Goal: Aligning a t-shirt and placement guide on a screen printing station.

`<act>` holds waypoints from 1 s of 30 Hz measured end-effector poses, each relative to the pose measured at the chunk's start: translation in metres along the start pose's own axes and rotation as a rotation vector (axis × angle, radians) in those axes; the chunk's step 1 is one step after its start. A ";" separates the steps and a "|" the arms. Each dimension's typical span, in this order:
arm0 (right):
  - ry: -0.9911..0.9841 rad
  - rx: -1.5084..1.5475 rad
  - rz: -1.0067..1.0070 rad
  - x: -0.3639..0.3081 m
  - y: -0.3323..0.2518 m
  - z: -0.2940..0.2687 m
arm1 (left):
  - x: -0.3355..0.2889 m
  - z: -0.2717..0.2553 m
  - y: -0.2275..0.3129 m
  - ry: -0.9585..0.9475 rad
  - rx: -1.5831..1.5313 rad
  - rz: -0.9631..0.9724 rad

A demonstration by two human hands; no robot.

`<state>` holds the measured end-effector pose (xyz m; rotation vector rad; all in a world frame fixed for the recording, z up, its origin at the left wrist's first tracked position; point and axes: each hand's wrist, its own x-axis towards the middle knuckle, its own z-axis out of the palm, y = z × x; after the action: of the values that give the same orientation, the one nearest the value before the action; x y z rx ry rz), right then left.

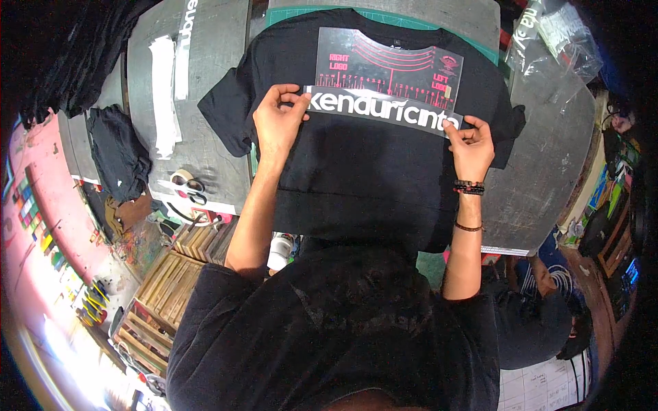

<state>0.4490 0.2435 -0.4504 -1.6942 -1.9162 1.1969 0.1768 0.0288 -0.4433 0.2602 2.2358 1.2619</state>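
A black T-shirt (356,171) lies spread flat on the table, its neckline at the far side. On its upper chest rests a clear plastic guide (411,65) with pink ruler marks and curved lines. Just below the guide, overlapping its lower edge, is a strip of transfer film (380,109) bearing white lettering. My left hand (279,120) pinches the strip's left end between thumb and fingers. At the opposite end, my right hand (473,142) grips the strip's lower right corner. The strip slopes slightly down to the right and lies against or just above the fabric; which, I cannot tell.
A green cutting mat (288,15) shows beneath the shirt. Left on the grey table are white strips (163,96), a tape roll (181,177) and scissors (197,195). Clear film (569,34) lies far right. Wooden frames (164,288) stand lower left; another person (528,322) is lower right.
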 end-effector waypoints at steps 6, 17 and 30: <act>-0.008 0.035 -0.008 0.001 0.002 0.000 | 0.001 0.000 -0.004 -0.007 -0.013 0.017; -0.005 -0.030 -0.007 0.000 -0.003 -0.002 | -0.003 0.001 0.003 0.025 0.014 0.008; 0.034 -0.099 -0.040 0.000 0.001 -0.003 | -0.002 0.003 -0.003 0.029 -0.003 0.047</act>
<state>0.4521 0.2444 -0.4491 -1.7057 -2.0087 1.0687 0.1806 0.0286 -0.4459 0.2975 2.2640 1.3011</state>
